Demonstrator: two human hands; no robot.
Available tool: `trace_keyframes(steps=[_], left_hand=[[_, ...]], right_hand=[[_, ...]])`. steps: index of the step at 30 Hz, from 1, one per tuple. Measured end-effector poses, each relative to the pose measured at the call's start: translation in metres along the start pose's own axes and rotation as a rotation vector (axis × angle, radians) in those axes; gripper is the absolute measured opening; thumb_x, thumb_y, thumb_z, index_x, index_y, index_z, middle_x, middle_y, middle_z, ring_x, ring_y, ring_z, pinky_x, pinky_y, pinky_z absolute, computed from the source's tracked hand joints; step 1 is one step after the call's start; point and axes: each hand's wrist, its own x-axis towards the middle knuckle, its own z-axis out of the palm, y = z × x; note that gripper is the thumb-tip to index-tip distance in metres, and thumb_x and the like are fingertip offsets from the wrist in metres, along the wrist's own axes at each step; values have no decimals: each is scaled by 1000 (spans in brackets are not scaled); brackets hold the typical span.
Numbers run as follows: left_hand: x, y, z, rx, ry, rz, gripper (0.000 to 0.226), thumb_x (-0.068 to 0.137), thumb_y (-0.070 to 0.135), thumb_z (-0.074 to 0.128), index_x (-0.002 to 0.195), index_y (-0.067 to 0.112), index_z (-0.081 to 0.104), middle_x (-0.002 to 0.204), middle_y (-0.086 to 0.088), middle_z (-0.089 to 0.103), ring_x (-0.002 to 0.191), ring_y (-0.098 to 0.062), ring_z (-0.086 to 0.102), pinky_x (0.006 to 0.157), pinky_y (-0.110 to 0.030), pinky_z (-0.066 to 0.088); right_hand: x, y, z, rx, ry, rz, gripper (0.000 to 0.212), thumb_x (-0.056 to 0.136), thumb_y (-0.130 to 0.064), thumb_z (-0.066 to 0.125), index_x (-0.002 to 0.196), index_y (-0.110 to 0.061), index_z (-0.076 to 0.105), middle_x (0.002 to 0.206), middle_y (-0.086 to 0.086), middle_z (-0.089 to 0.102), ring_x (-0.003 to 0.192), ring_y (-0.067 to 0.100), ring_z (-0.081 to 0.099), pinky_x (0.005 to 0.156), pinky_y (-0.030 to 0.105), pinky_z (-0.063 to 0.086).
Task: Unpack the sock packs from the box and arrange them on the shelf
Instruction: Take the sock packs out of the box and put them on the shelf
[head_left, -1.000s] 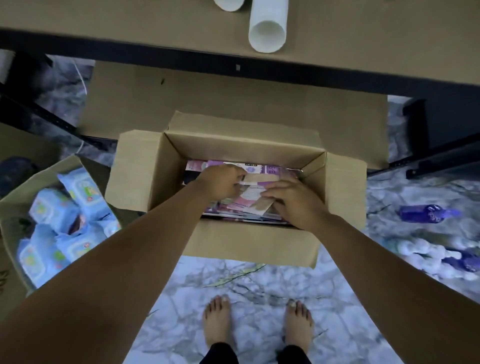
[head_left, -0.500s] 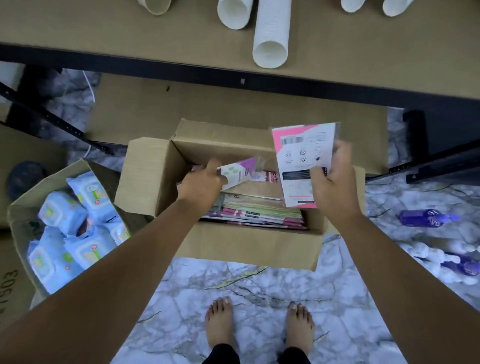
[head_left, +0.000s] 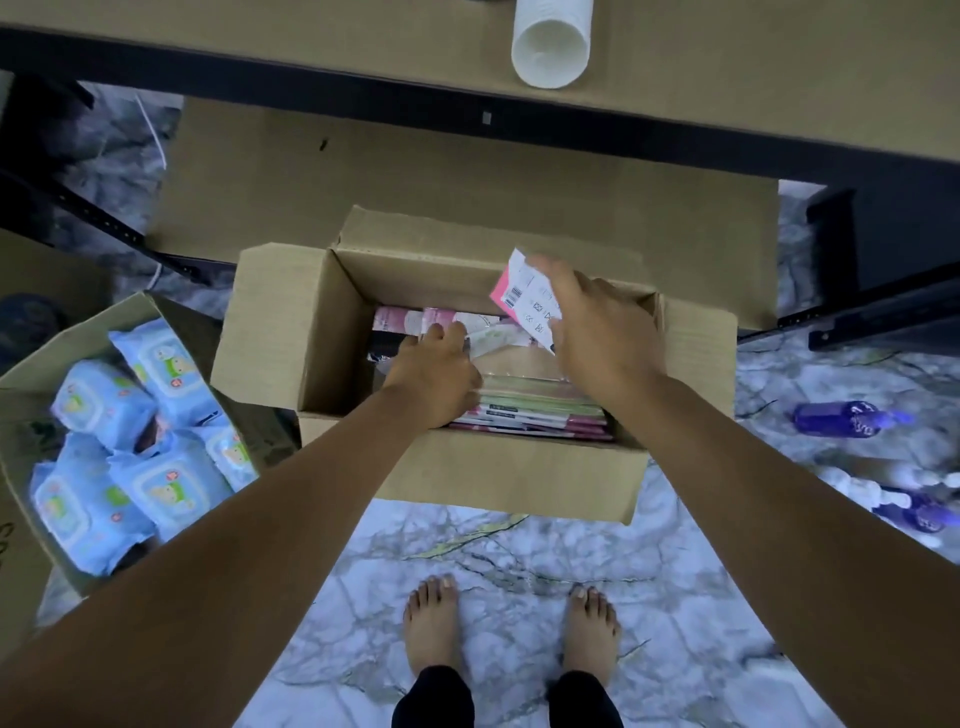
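- Since half a second ago, the right hand (head_left: 597, 332) has dropped from above the box rim back down over the open cardboard box (head_left: 270, 332), bringing its pink-and-white sock pack (head_left: 524, 301) with it; the left hand (head_left: 436, 374) has slid further in onto the stack.
- Right hand's grip: closed around that sock pack, whose barcode and care symbols face up; the pack is tilted and sits over the far right part of the box opening.
- Left hand's grip: lies palm down on the stack of sock packs (head_left: 540, 410) inside the box, fingers reaching toward the pink packs at the far side (whether they pinch one or merely press, I cannot tell).
- Remaining packs lie flat in a layered pile, with pink, green and white edges showing along the near side of the box.
- Shelf (head_left: 727, 62), a tan board with a dark front edge, runs across the top of the view beyond the box; a sleeve of white cups (head_left: 550, 49) lies on it.
- Left of the sock box, a second carton (head_left: 31, 364) holds blue wet-wipe packs (head_left: 135, 447).
- Purple bottles (head_left: 841, 418) lie on the marble floor (head_left: 519, 571) to the right.
- Two bare feet (head_left: 434, 623) stand on the floor near the box.
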Motion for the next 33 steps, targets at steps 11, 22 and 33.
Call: trace_keyframes(steps=[11,22,33], left_hand=[[-23,-25,1,-91,208,148,21,95,29,57,100,31,77,120,5,63,104,-22,60,85,-39,48],[-73,-60,-25,-609,128,-112,14,91,40,71,89,30,80,101,11,65,97,-12,62,83,-33,50],[-68,-68,-13,-807,276,-147,21,93,43,66,83,25,69,91,9,70,86,-15,65,79,-39,53]], right_hand=[[-25,-13,17,-107,-168,-85,40,79,-2,67,107,-28,78,109,-2,65,74,34,66,55,31,46],[-49,0,27,4,279,-189,35,68,2,70,96,-18,77,113,4,69,78,32,65,56,35,54],[-29,1,77,36,28,-108,52,69,-43,90,110,-14,75,126,4,59,112,30,60,96,45,50]])
